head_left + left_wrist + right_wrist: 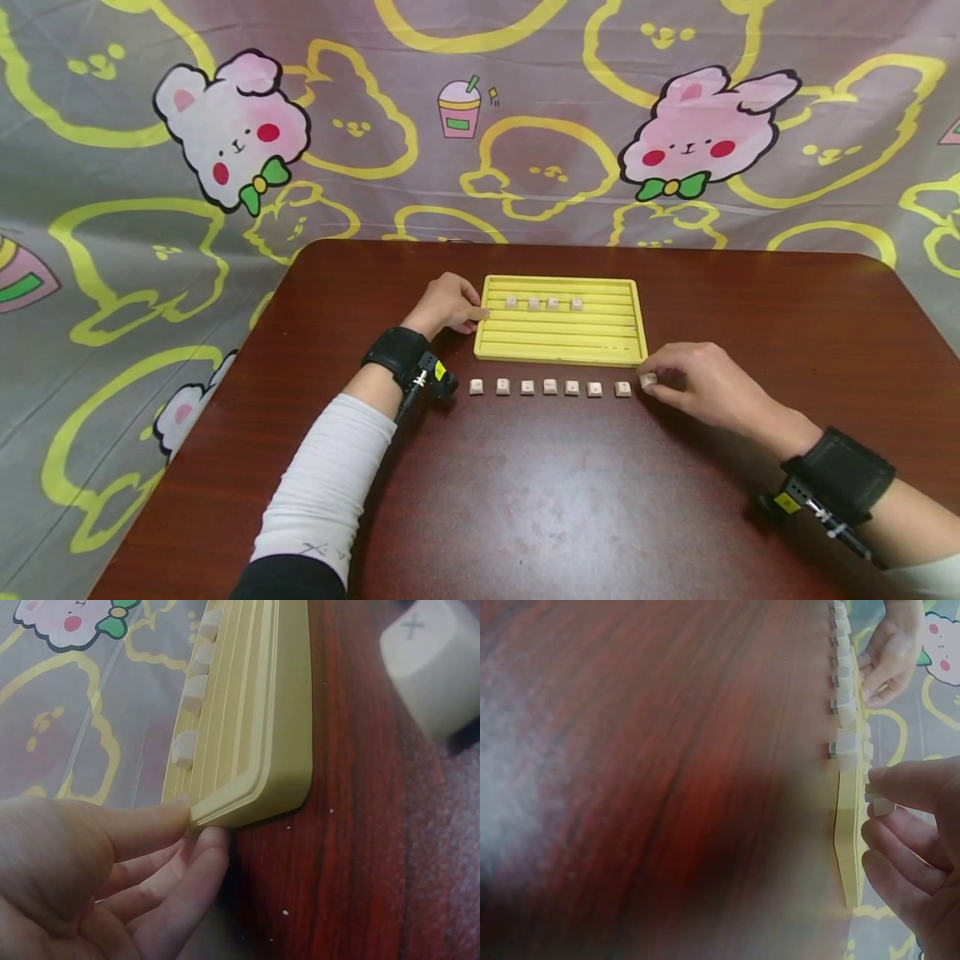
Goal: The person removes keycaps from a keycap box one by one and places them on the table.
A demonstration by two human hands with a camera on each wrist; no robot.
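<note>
My left hand [450, 304] pinches the left edge of a yellow ridged tray [558, 335]. In the left wrist view the thumb lies on the tray's rim [225, 810], with fingertips under its corner. Several white keycaps [533, 304] sit in a row along one of the tray's upper ridges. My right hand [697, 379] holds a single white keycap [647, 380] between thumb and fingers, just off the tray's near right corner. In the right wrist view this keycap [883, 805] shows at the fingertips, raised above the table.
Several more white keycaps [550, 387] stand in a spaced line on the dark brown table [540, 500], just in front of the tray. Behind the table hangs a cartoon-printed cloth [540, 167]. Each wrist wears a black strap [840, 475] with a small camera.
</note>
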